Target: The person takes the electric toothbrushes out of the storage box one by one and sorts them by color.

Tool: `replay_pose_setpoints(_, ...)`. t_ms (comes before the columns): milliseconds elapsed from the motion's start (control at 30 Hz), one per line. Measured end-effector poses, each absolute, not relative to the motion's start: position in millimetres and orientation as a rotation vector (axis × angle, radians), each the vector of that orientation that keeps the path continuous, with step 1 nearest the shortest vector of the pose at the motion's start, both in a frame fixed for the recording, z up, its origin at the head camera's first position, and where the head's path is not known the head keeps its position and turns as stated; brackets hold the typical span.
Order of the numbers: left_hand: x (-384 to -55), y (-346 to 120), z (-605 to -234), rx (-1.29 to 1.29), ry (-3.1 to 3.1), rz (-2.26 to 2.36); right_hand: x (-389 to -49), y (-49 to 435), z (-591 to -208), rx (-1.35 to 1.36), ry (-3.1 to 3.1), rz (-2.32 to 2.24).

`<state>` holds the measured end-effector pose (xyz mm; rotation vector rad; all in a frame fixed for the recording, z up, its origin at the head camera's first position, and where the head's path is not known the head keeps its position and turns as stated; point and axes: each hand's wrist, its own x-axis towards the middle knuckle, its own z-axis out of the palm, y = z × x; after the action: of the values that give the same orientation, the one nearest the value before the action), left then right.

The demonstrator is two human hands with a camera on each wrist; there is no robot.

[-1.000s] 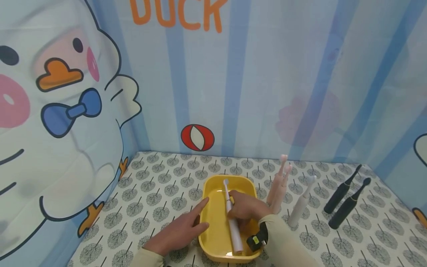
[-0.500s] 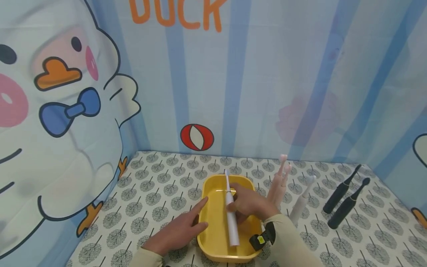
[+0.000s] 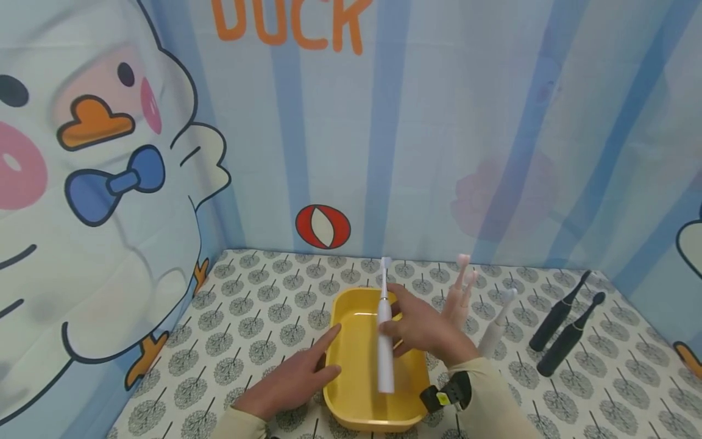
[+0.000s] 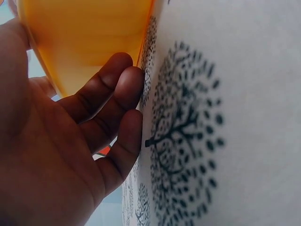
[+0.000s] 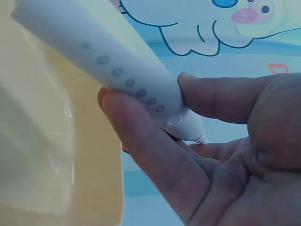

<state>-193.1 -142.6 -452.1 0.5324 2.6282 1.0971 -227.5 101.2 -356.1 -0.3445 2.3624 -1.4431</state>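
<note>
My right hand (image 3: 422, 323) grips a white electric toothbrush (image 3: 385, 356) between thumb and fingers, above the yellow tray (image 3: 351, 372) in the head view. Its brush head points away from me, past the tray's far rim. In the right wrist view a column of small marks and a round button run along the toothbrush handle (image 5: 84, 33). At the tray's left side is my left hand (image 3: 296, 379), with thumb and forefinger apart at the rim. From the left wrist, its other fingers (image 4: 127, 89) lie loosely bent beside the tray wall (image 4: 84, 33) and hold nothing.
Right of the tray, two pink electric toothbrushes (image 3: 456, 299), a white one (image 3: 493, 332) and two black ones (image 3: 565, 344) lie on the tree-patterned cloth (image 3: 247, 323). A duck-printed curtain (image 3: 340, 134) hangs behind and on the left.
The right hand has lifted the white electric toothbrush from inside the tray, moving it up and slightly right. The left hand has stayed by the tray's left side.
</note>
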Motion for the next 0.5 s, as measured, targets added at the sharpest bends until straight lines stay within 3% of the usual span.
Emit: replay_pose_setpoints(500, -194, -143, -453, 0.537, 2.623, 1.092, -211, 110, -346, -0.369, 2.456, -1.613)
